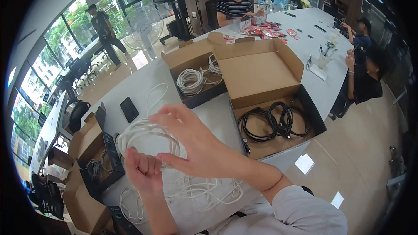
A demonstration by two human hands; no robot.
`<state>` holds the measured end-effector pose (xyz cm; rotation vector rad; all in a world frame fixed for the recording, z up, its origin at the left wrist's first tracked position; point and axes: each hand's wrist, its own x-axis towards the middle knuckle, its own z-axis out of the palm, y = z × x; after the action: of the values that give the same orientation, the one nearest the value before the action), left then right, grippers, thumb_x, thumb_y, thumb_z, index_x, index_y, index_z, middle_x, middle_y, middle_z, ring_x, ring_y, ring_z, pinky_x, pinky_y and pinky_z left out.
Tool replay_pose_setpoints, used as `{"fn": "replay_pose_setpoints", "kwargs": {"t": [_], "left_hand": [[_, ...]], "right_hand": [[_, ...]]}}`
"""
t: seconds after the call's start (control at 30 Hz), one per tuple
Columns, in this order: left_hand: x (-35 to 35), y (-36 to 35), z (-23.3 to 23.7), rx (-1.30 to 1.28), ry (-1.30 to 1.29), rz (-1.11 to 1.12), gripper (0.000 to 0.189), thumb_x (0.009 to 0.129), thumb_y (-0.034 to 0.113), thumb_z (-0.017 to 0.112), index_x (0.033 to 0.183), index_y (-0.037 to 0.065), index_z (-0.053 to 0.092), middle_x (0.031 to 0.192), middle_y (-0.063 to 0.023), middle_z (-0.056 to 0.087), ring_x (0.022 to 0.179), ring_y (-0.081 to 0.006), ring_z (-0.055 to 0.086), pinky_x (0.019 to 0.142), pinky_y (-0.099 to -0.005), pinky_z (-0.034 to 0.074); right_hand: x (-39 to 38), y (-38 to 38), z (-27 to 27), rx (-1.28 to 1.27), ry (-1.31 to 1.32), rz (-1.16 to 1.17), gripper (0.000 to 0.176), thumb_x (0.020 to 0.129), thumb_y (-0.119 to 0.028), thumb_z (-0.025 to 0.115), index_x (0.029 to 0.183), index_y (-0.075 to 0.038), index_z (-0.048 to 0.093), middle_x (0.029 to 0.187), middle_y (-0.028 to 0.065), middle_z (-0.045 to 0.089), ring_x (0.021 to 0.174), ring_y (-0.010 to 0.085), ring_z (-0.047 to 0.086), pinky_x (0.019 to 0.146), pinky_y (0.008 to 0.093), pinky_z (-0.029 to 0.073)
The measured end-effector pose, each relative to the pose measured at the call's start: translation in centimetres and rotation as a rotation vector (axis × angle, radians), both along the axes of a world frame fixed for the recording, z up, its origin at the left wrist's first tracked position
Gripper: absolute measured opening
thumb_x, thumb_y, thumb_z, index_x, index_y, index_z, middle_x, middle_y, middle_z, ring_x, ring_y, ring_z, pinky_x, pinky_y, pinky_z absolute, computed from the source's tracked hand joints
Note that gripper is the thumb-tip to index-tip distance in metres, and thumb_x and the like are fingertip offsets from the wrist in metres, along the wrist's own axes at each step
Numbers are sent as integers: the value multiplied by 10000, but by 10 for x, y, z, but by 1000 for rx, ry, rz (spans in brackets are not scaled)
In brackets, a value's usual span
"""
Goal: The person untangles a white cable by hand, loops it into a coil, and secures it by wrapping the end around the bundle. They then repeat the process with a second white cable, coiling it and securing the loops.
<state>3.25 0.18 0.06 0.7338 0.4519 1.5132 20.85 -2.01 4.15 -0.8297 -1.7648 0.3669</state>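
Over the near part of the table I hold a looped coil of white cable point(150, 131). My left hand point(144, 170) is closed on its lower side, fingers curled in. Around the right side of the coil curves my right hand point(191, 141), with its fingertips on the upper strands and thumb lower down. A loose strand point(157, 93) arcs up behind the coil. More white cable point(202, 189) lies in tangled loops on the table below my hands.
Ahead stands an open box of coiled white cables point(190, 82); beside it, one with black cables point(274, 122). Another open box with grey cables point(93, 169) is at left. A black phone point(129, 109) lies nearby. People sit around the table point(324, 98); one walks near a fan point(145, 28).
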Motion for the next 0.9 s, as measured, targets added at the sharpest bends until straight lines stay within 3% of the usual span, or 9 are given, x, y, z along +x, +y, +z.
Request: {"fn": "replay_pose_setpoints", "kwargs": {"t": [0.07, 0.1, 0.2, 0.3, 0.4, 0.5, 0.8, 0.9], "left_hand": [[2, 2, 1, -21, -35, 50, 385, 991, 285, 411, 641, 163, 303, 442, 63, 154, 361, -66, 115, 365, -257, 194], [2, 2, 2, -33, -51, 76, 386, 992, 283, 410, 640, 163, 304, 440, 62, 155, 361, -67, 113, 365, -255, 192], [-1, 2, 6, -61, -41, 210, 383, 993, 281, 410, 643, 162, 309, 433, 59, 157, 361, -68, 108, 368, -246, 185], [-12, 6, 3, 113, -142, 70, 383, 996, 281, 410, 646, 164, 308, 428, 55, 157, 367, -69, 91, 369, -241, 181], [-19, 5, 7, 174, -216, 110, 388, 1000, 285, 403, 645, 164, 306, 427, 54, 150, 377, -69, 77, 369, -239, 185], [-19, 1, 10, 208, -215, 118, 390, 1007, 293, 388, 651, 164, 294, 431, 56, 144, 385, -72, 75, 374, -236, 189], [-40, 0, 16, 291, -302, 47, 412, 1012, 280, 373, 635, 164, 254, 453, 53, 131, 388, -67, 88, 380, -231, 181], [-62, -3, 25, 353, -345, 81, 430, 1010, 263, 380, 619, 168, 229, 464, 54, 118, 388, -65, 94, 385, -222, 182]], "right_hand": [[2, -6, 1, 0, -23, 53, 509, 763, -130, 699, 1221, -47, 495, 1175, 174, 474, 1094, 359, 472, 911, 394, 406], [0, -9, 3, 29, -29, 58, 402, 769, -105, 679, 1139, -38, 539, 1060, 154, 543, 999, 333, 532, 847, 389, 443], [0, -10, -1, -147, -100, 372, 306, 782, -112, 663, 1056, -31, 552, 923, 122, 587, 885, 303, 575, 762, 388, 469], [-7, -7, -16, -111, -308, 443, 262, 801, -135, 648, 1009, -16, 543, 811, 125, 598, 790, 310, 592, 686, 403, 472], [-9, -4, -33, -196, -648, 387, 284, 805, -161, 646, 1014, 1, 541, 795, 155, 605, 773, 337, 601, 654, 418, 472], [-9, 1, -37, -142, -587, 345, 324, 798, -152, 649, 1046, 19, 531, 774, 168, 614, 733, 352, 608, 629, 429, 472], [-6, 9, -38, -145, -550, 223, 186, 794, -169, 643, 918, -30, 630, 705, 139, 623, 730, 326, 622, 639, 431, 469], [1, 17, -38, -233, -751, 32, 205, 781, -187, 654, 926, -43, 632, 718, 153, 632, 723, 315, 629, 641, 426, 460]]}}
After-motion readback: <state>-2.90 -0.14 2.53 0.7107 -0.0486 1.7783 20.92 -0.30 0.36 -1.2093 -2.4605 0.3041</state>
